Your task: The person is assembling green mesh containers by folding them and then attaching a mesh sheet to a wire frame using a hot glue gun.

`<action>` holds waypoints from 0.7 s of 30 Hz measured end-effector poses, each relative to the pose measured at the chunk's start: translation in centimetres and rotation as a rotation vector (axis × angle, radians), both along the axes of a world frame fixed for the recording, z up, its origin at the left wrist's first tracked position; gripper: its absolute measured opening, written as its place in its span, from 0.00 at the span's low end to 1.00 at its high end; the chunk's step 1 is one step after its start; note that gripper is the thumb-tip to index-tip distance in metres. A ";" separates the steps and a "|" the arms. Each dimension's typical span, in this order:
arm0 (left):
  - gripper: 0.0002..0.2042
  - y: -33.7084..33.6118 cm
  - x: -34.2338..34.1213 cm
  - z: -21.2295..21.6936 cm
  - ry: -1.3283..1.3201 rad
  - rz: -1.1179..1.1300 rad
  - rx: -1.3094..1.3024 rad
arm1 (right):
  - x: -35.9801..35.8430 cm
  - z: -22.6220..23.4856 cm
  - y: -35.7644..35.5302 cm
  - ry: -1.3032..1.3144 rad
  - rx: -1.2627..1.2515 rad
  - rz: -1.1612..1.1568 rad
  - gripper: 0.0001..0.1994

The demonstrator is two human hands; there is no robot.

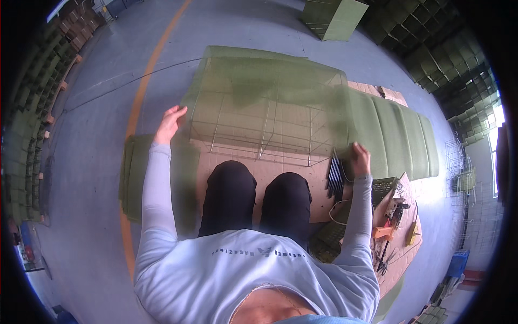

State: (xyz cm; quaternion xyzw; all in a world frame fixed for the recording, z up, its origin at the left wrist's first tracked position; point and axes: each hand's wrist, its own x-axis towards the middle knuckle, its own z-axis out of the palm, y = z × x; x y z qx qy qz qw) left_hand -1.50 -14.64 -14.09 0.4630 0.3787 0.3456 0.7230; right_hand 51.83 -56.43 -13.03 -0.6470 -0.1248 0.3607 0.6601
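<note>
A green mesh sheet (270,92) is draped over a wire frame (259,137) that stands on a brown board in front of my knees. My left hand (170,123) grips the mesh at its left edge. My right hand (360,159) holds the mesh at its right front corner. The sheet is stretched between both hands, and the thin wires show through it. A bundle of dark rods (335,175) lies just under my right hand.
Folded green mesh (399,135) lies to the right, more green sheet (132,173) to my left. Tools, an orange item and cables (391,227) sit at my right side. Stacks of green boxes (332,19) line the walls. An orange floor line (145,86) runs left.
</note>
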 end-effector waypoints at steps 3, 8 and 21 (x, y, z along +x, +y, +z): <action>0.09 0.7 0.7 -0.2 -0.105 -0.058 0.215 | 0.8 0.9 0.7 -0.164 0.175 0.020 0.08; 0.10 -0.5 0.5 -2.9 0.022 0.054 -0.086 | -0.1 -2.2 -0.2 -0.061 -0.061 -0.126 0.10; 0.07 -3.9 -1.7 -4.5 0.077 0.055 0.144 | -2.5 -4.0 -1.3 0.086 0.223 -0.192 0.03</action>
